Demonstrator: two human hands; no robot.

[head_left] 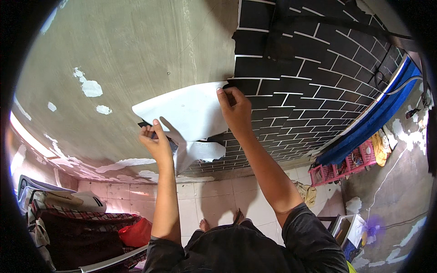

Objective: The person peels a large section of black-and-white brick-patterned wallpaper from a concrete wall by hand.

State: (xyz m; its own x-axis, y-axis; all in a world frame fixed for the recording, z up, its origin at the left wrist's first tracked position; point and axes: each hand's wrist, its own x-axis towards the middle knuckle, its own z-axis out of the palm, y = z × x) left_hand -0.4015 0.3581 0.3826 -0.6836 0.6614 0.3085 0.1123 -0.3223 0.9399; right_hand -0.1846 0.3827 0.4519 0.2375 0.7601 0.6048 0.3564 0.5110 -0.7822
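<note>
A sheet with a white face (182, 109) hangs against the wall in front of me. Between finger and thumb, my right hand (236, 109) pinches its upper right corner, at the edge of the black brick-pattern wall covering (291, 68). My left hand (157, 142) is closed on the sheet's lower left edge, where a bit of black shows behind the white. Below, the sheet folds and curls into a white flap (207, 151) with a torn-looking edge. What lies behind the sheet is hidden.
Bare grey-green plaster (114, 41) with white flaking patches covers the left wall. A blue curtain (373, 118) and a pink plastic basket (343, 164) stand at the right. Cloths and a red bag (135, 232) lie lower left. Pale floor tiles (209, 191) run along the wall's foot.
</note>
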